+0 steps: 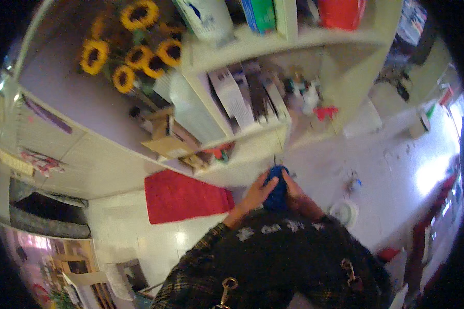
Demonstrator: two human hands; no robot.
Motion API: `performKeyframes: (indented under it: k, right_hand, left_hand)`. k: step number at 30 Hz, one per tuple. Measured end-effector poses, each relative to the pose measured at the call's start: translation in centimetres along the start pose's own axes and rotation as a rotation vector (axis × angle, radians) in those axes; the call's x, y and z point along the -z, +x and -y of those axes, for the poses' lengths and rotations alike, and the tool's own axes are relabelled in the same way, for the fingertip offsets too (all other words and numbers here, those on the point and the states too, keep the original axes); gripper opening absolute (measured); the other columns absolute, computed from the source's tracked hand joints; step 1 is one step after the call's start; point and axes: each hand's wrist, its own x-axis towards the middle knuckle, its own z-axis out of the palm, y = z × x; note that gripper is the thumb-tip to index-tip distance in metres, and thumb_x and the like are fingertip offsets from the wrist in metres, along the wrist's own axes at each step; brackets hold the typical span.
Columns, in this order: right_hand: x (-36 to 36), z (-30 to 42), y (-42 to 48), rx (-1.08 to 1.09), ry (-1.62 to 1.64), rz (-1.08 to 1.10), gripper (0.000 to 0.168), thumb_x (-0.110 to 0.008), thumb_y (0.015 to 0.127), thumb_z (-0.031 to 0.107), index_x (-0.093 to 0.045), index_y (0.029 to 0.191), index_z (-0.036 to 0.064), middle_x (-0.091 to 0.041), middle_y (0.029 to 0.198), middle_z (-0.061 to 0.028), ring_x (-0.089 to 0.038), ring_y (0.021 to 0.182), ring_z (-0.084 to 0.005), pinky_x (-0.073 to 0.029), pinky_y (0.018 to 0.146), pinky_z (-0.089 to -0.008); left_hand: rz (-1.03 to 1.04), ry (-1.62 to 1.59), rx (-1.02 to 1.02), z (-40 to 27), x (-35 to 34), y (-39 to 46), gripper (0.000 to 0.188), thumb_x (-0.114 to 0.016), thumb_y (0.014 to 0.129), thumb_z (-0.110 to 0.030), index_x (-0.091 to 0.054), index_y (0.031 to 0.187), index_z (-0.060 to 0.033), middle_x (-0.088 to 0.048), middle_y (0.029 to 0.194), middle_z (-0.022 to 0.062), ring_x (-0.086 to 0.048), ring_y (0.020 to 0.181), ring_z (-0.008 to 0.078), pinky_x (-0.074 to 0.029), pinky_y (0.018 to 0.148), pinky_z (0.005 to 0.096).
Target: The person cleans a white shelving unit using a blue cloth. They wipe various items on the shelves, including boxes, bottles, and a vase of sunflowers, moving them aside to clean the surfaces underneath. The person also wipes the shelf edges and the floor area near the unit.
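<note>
My left hand (256, 192) and my right hand (296, 194) hold a dark blue bundle (275, 195) between them, close in front of my dark apron (290, 258). The bundle looks like yarn or cloth; blur hides its exact kind. Fingers of the left hand lie across its near-left side, while the right hand presses on its right side. A thin dark point (275, 159) shows just beyond the bundle, and I cannot tell whether it belongs to it. Beneath and around the hands is a pale, shiny surface (317, 166).
A red mat (189, 197) lies to the left. Ahead stands a cream shelf unit (255, 135) with boxes or books (236, 94). Left of it are an opened cardboard box (172, 141) and artificial-looking sunflowers (139, 58). A round white dish (344, 212) sits to the right.
</note>
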Motion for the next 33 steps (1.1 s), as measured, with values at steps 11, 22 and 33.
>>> performKeyframes:
  k: [11, 22, 33]
  right_hand:
    - [-1.4, -6.0, 6.0, 0.063, -0.270, -0.252, 0.049, -0.071, 0.085, 0.040, -0.060, 0.115, 0.003, -0.068, 0.093, -0.0078, -0.068, 0.075, -0.0194, -0.058, 0.068, -0.0337]
    - [0.2, -7.6, 4.4, 0.196, -0.012, -0.262, 0.043, -0.065, 0.090, 0.040, -0.059, 0.112, 0.004, -0.067, 0.096, -0.0098, -0.067, 0.079, -0.0214, -0.056, 0.071, -0.0362]
    - [7.2, -13.5, -1.8, 0.546, 0.440, -0.467, 0.039, -0.064, 0.090, 0.037, -0.059, 0.112, 0.005, -0.067, 0.097, -0.0091, -0.066, 0.081, -0.0243, -0.056, 0.073, -0.0399]
  left_hand:
    - [0.123, -0.412, 0.414, 6.0, 5.7, -3.2, 0.065, -0.056, 0.096, -0.045, -0.043, 0.137, 0.0031, -0.055, 0.128, 0.0163, -0.054, 0.116, 0.0215, -0.042, 0.100, 0.0347]
    - [-0.054, -0.511, 0.223, 12.8, 8.5, 3.0, 0.039, -0.068, 0.089, -0.016, -0.054, 0.124, -0.0039, -0.062, 0.106, 0.0052, -0.057, 0.092, 0.0121, -0.047, 0.078, 0.0264]
    - [-0.067, 0.570, -0.074, 12.9, 6.7, 24.4, 0.069, -0.071, 0.083, -0.033, -0.042, 0.138, -0.0034, -0.049, 0.136, 0.0189, -0.050, 0.119, 0.0327, -0.039, 0.101, 0.0382]
